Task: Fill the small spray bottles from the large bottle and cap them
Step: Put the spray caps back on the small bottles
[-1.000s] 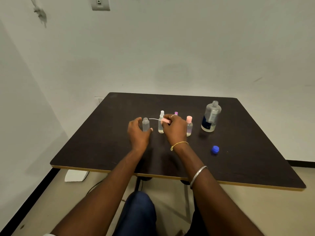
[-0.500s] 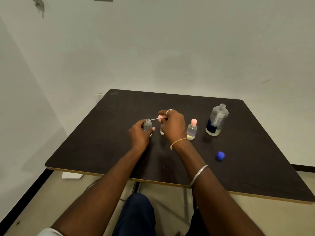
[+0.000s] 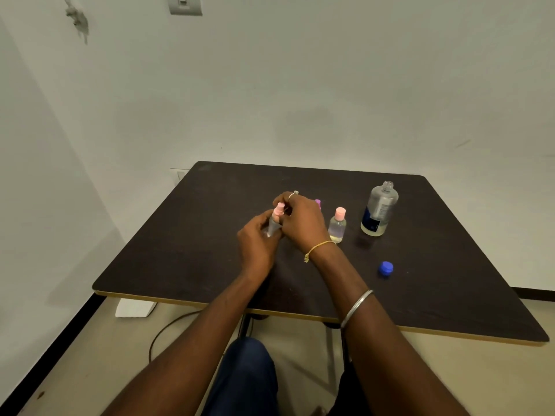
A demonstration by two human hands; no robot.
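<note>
My left hand [image 3: 258, 238] grips a small clear spray bottle [image 3: 272, 228], tilted a little, above the dark table [image 3: 186, 250]. My right hand [image 3: 300, 220] holds the pink spray cap [image 3: 278, 209] on that bottle's neck. To the right stands a small bottle with a pink cap [image 3: 337, 225], with liquid inside. A purple-capped bottle [image 3: 317, 202] shows only its cap behind my right hand. The large clear bottle [image 3: 379, 209] stands open at the right, little liquid left in it. Its blue cap [image 3: 385, 269] lies on the table nearer to me.
The table's front edge [image 3: 300, 313] runs just above my knees. White walls close in behind and on the left. A white object [image 3: 133, 307] and a cable [image 3: 168, 325] lie on the floor under the left front corner.
The pink cap's tube, held sideways near the bottle's mouth before, has gone into the bottle and the cap now sits on its neck. My left hand has lifted and tilted the bottle.
</note>
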